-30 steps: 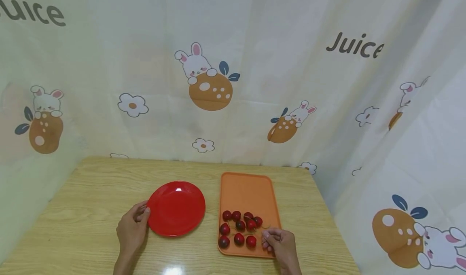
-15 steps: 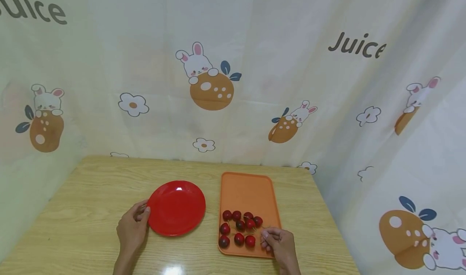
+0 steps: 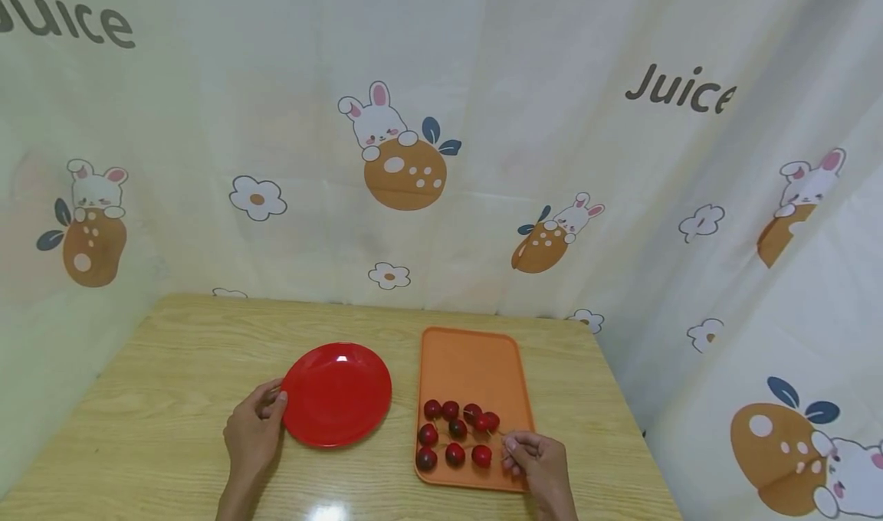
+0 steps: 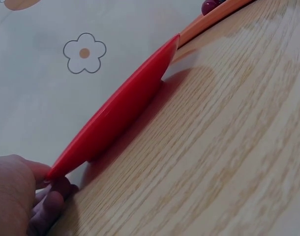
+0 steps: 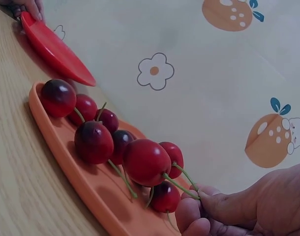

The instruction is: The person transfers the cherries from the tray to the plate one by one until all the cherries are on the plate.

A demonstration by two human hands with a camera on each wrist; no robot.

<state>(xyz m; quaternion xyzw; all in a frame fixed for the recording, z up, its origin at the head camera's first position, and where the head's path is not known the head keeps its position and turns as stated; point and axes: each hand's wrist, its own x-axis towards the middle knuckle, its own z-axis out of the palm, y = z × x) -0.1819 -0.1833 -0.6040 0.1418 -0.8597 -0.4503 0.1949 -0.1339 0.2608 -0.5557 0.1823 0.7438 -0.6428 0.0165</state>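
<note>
My left hand (image 3: 254, 433) holds the near-left rim of a red plate (image 3: 336, 394), thumb on top and fingers beneath, as the left wrist view shows. To the right, an orange tray (image 3: 469, 360) bears several dark red cherries (image 3: 454, 453) on its near half. Over the tray's near-right corner, my right hand (image 3: 543, 467) pinches thin green stems between thumb and index finger. In the right wrist view, the stems of a large front cherry (image 5: 147, 162) and a cherry behind it (image 5: 171, 156) both run to these fingertips. Other cherries lie close around them.
Both the plate and the tray stand on a light wood table (image 3: 207, 352), with a narrow strip of wood between them. A pale curtain (image 3: 303, 122) printed with rabbits and fruit hangs behind the table and at its sides.
My right hand has shifted slightly to the right, and two cherries near it have moved a little the same way. My left hand stays at the plate's rim.
</note>
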